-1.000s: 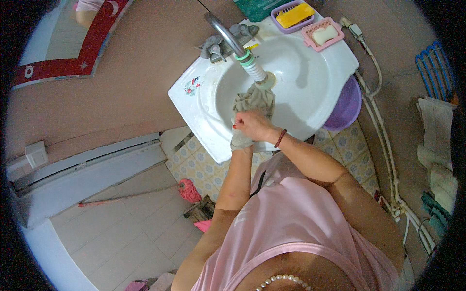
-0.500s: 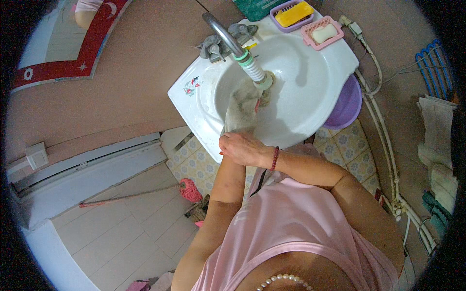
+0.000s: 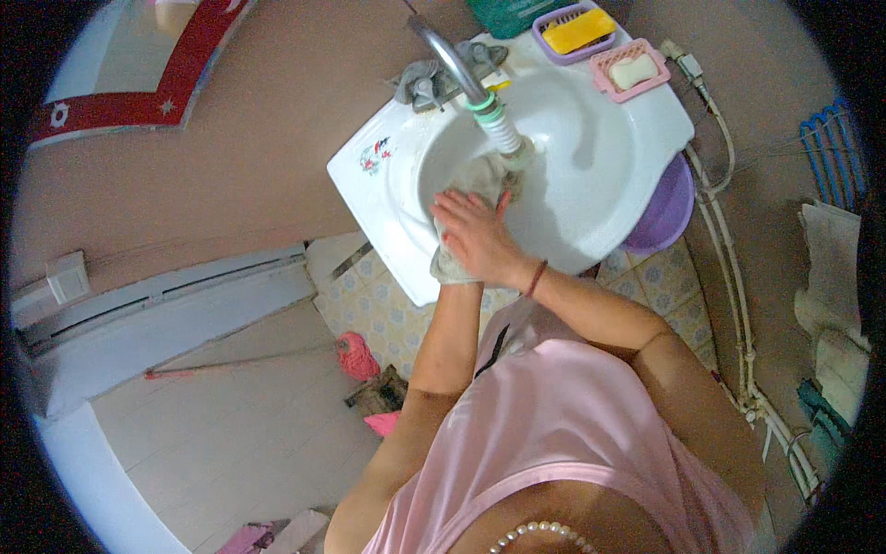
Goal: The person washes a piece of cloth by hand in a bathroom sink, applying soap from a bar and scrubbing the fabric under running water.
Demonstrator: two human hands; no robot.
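My left hand is hidden inside a limp grey cloth mitt [image 3: 482,173], its bare forearm [image 3: 452,342] coming out of the cuff at the basin's front rim. My right hand [image 3: 480,238] lies palm down on the mitt's back with its fingers stretched out. The mitt's far end is in the white washbasin [image 3: 591,175], just below the tap's white ribbed spout extension [image 3: 499,131]. I cannot make out whether water is running. A metal tap [image 3: 452,65] arches over both hands.
A yellow brush-like block [image 3: 579,31] in a purple dish and white soap [image 3: 633,71] in a pink dish sit at the back right. Grey cloth [image 3: 420,83] wraps the tap handles. A purple basin [image 3: 666,208] stands below right; a pink mop [image 3: 355,355] lies on the floor.
My right hand has left the mitt's cuff and moved forward onto its back, its fingers opening out flat. The mitt still covers my left hand. The view has shifted slightly.
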